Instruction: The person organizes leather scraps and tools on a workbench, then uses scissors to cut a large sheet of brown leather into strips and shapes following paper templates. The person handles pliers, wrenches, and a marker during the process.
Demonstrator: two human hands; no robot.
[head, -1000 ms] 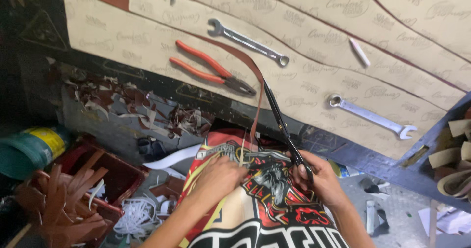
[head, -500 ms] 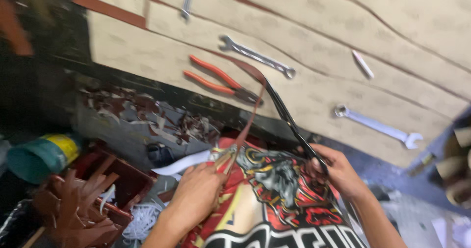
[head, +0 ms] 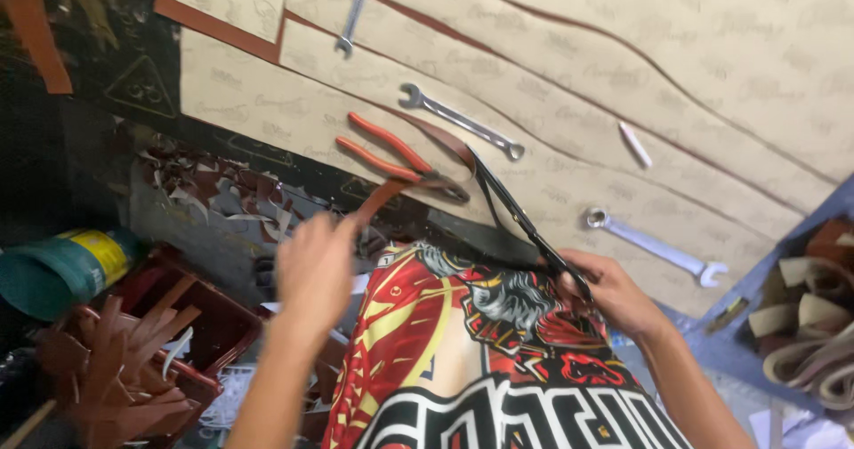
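A brown leather strip arches between the hands, left hand pinching one end, right hand gripping black scissors.

The left hand is motion-blurred; the scissors' handles hide inside the right hand

- Ahead of your left hand, red-handled pliers and a wrench lie across the desk.
- Bare desk opens between that wrench and a second wrench.
- Left, a red bin of leather strips blocks passage.
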